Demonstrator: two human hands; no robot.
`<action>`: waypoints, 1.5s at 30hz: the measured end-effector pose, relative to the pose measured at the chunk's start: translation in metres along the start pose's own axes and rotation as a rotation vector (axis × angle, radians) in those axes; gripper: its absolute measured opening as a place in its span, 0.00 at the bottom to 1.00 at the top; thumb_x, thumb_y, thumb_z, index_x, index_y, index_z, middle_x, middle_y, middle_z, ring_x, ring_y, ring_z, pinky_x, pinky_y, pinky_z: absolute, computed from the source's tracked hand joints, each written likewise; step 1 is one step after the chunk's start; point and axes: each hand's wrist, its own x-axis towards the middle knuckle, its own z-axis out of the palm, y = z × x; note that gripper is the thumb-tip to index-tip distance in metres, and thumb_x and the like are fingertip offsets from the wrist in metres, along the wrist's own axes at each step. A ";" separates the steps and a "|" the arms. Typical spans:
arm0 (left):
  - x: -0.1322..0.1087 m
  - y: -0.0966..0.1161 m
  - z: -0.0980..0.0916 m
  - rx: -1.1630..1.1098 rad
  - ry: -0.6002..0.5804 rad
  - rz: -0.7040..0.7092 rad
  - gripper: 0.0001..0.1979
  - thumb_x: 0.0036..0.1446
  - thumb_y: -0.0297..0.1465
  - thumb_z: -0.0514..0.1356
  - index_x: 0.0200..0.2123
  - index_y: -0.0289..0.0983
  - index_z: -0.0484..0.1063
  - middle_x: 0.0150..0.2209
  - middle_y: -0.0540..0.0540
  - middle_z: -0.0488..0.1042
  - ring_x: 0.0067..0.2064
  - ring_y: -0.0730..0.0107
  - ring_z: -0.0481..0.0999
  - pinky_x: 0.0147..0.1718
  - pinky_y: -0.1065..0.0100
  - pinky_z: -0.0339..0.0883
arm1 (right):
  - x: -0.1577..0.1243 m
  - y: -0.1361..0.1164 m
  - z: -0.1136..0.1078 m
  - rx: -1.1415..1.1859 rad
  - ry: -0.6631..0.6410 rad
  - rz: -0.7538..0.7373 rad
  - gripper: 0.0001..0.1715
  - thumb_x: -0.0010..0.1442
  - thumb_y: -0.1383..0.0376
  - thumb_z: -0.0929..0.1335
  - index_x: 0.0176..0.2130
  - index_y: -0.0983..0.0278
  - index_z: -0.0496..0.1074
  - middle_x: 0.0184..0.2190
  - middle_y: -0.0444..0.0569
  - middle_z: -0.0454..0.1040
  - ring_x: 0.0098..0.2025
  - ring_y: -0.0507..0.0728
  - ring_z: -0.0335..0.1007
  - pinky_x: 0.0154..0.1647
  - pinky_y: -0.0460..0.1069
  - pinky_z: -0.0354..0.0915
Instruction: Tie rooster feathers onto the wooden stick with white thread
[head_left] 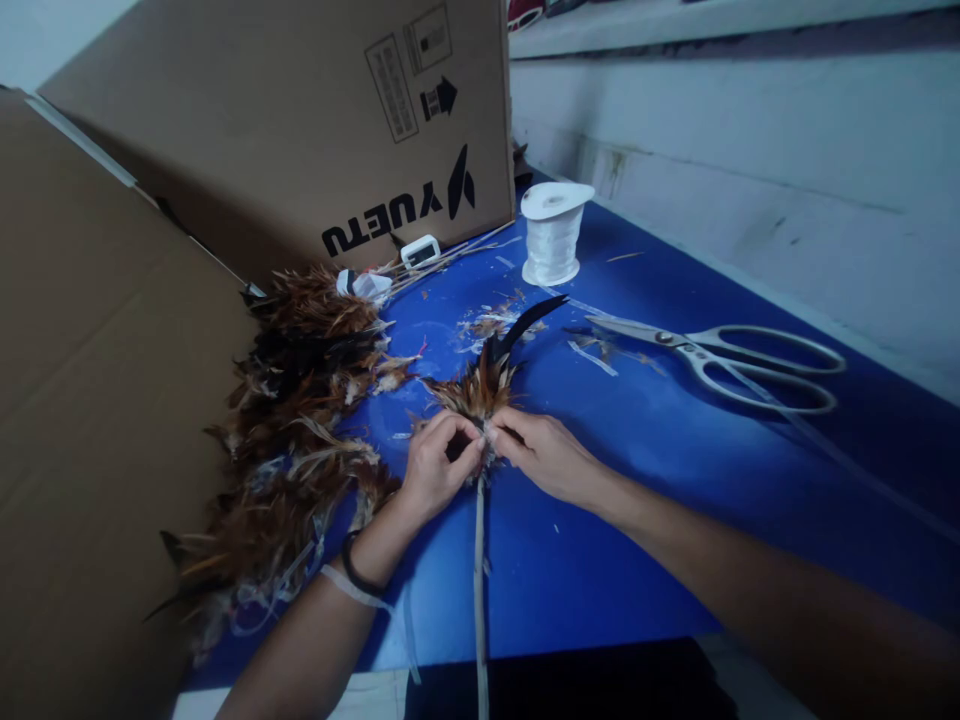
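Head view — hands (487, 450) on feather bundle (476, 390)

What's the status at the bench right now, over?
Left hand and right hand pinching feather bundle at top of thin stick. Feather pile alongside left. Scissors, thread spool lie apart.

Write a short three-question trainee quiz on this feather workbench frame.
1. True or false: both hands pinch the feather bundle at the top of the stick.
2. Which lies nearer the right hand: A the scissors, B the spool?
3. Fill in: the pile of loose feathers lies beside the ___ hand.

Key: 1 true; 2 A; 3 left, the left hand.
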 end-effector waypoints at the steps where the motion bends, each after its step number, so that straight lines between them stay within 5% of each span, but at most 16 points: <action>1: 0.000 0.000 0.000 0.003 0.004 0.000 0.03 0.56 0.28 0.58 0.30 0.36 0.67 0.29 0.50 0.69 0.33 0.73 0.68 0.34 0.71 0.61 | 0.000 0.000 0.000 0.005 0.001 0.001 0.11 0.61 0.64 0.60 0.27 0.62 0.62 0.20 0.39 0.61 0.23 0.49 0.57 0.25 0.44 0.49; 32: -0.002 0.004 0.002 -0.006 0.021 0.013 0.04 0.56 0.30 0.59 0.30 0.36 0.69 0.29 0.49 0.70 0.32 0.73 0.69 0.32 0.71 0.62 | 0.001 -0.001 -0.003 0.159 0.002 0.033 0.13 0.59 0.65 0.60 0.25 0.64 0.67 0.19 0.40 0.67 0.21 0.48 0.62 0.24 0.43 0.55; 45: -0.006 0.004 -0.006 -0.092 0.035 -0.035 0.08 0.59 0.32 0.56 0.28 0.36 0.66 0.29 0.48 0.68 0.33 0.71 0.68 0.34 0.69 0.61 | -0.003 -0.002 -0.002 0.027 0.152 -0.054 0.07 0.54 0.70 0.62 0.26 0.64 0.67 0.21 0.40 0.65 0.23 0.48 0.58 0.27 0.44 0.54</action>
